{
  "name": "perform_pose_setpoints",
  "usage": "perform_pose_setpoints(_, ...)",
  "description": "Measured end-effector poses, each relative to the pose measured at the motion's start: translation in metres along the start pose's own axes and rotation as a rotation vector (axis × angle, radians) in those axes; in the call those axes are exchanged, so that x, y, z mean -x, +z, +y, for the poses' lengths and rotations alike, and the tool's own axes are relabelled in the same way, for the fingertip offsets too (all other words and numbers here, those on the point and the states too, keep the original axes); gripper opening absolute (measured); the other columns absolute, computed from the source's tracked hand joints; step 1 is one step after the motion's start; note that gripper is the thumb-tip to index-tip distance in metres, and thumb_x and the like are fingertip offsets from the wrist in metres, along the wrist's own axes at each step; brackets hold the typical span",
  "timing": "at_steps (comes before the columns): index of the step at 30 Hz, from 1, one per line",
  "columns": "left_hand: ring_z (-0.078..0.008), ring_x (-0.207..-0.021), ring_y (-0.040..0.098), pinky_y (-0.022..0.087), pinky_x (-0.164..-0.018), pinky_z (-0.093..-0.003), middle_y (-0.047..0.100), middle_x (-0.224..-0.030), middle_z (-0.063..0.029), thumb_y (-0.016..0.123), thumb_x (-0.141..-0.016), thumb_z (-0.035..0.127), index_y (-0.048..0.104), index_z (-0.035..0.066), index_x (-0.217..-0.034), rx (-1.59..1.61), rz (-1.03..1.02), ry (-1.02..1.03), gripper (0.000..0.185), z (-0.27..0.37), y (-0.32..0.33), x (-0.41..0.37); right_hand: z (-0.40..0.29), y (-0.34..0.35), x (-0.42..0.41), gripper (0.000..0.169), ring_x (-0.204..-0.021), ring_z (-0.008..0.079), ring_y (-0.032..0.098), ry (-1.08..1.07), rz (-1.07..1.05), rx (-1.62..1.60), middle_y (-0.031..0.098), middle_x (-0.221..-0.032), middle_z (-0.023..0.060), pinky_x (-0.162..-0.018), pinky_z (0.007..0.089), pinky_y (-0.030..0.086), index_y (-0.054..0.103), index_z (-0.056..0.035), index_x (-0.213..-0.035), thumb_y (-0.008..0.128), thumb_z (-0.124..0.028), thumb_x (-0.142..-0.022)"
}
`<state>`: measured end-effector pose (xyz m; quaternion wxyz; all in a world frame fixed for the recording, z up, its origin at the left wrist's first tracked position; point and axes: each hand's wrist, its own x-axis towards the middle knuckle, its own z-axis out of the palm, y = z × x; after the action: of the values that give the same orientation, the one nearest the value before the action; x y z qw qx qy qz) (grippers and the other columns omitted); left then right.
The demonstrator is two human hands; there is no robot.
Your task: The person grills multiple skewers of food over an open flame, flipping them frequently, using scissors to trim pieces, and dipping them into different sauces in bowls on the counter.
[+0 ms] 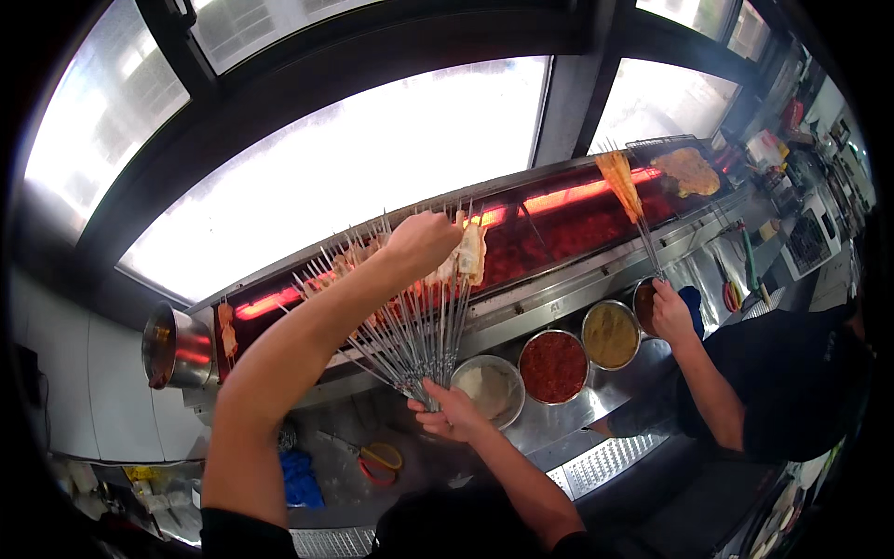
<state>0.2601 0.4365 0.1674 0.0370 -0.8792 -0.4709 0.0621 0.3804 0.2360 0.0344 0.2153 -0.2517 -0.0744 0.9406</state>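
Observation:
My right hand [447, 414] grips the handle ends of a fanned bundle of metal skewers [426, 335]. Their food-loaded ends lie over the glowing charcoal grill [552, 244]. Pale flat pieces of food [472, 253] sit on the rightmost skewers, and smaller meat pieces [356, 257] on those to the left. Above the loaded ends, my left hand [427, 241] is curled into a fist with its back to the camera. Its fingertips are hidden, so whether it holds anything does not show. My left forearm covers part of the bundle.
Steel bowls of white powder [489, 390], red seasoning [553, 367] and yellowish powder [611, 334] line the grill's front. At right, a co-worker's hand [672, 311] holds skewers with orange food [618, 183]. Scissors [377, 461] lie on the counter; a steel pot [178, 349] stands left.

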Motion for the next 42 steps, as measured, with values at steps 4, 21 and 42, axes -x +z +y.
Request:
perform_pose_setpoints(4, -0.0296, -0.073, 0.067, 0.056, -0.060, -0.0367, 0.064, -0.072, -0.0179, 0.058, -0.074, 0.003, 0.065, 0.000, -0.073, -0.120, -0.108, 0.075, 0.007, 0.000, -0.018, 0.017, -0.007, -0.002, 0.006, 0.020, -0.043, 0.0035, 0.030, -0.006, 0.014, -0.078, 0.048, -0.078, 0.0033, -0.038, 0.0180, 0.023, 0.046, -0.0084, -0.104, 0.040, -0.027, -0.098)
perform_pose_setpoints(21, -0.0259, -0.059, 0.065, 0.055, -0.052, -0.0335, 0.062, -0.061, -0.0134, 0.058, -0.078, 0.002, 0.062, 0.001, -0.067, -0.192, -0.054, 0.023, 0.012, -0.042, 0.000, 0.046, -0.004, 0.001, 0.005, 0.012, -0.045, 0.0033, 0.029, -0.022, 0.010, -0.030, 0.047, -0.077, 0.0026, -0.038, 0.0174, 0.021, 0.046, -0.0085, -0.097, 0.046, -0.021, -0.096)
perform_pose_setpoints(42, -0.0260, -0.065, 0.066, 0.055, -0.056, -0.0345, 0.063, -0.066, -0.0135, 0.058, -0.076, 0.001, 0.060, 0.001, -0.073, -0.169, -0.084, -0.170, 0.004, -0.066, -0.007, 0.075, 0.000, -0.005, 0.002, 0.013, -0.049, 0.0038, 0.029, -0.022, -0.074, 0.051, 0.044, -0.081, 0.0021, -0.042, 0.0181, 0.023, 0.045, -0.0100, -0.105, 0.046, -0.020, -0.096)
